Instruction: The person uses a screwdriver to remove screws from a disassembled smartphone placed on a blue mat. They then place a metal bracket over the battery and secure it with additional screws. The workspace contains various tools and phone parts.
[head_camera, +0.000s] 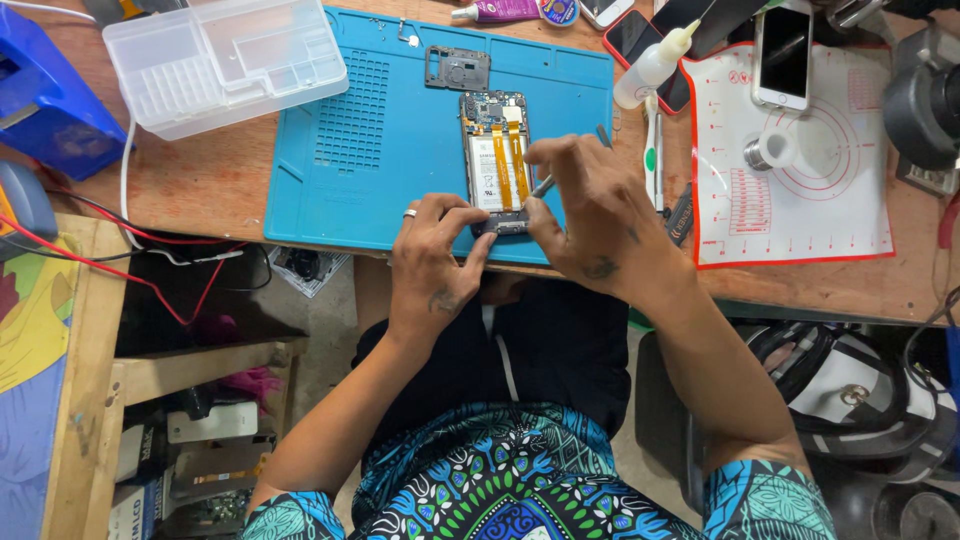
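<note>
So, opened phone (497, 160) sits on the blue mat (380, 130), near edge; left hand (432, 262) pinches its bottom end steady; right hand (590, 205) is clamped on a thin metal tool (545, 184) poking the lower part; looks like mid-teardown; next bit needs gentle prying.

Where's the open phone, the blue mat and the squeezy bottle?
open phone (494, 150): head view, on its battery.
blue mat (400, 130): head view, on a bare part.
squeezy bottle (648, 70): head view, on its body.
</note>
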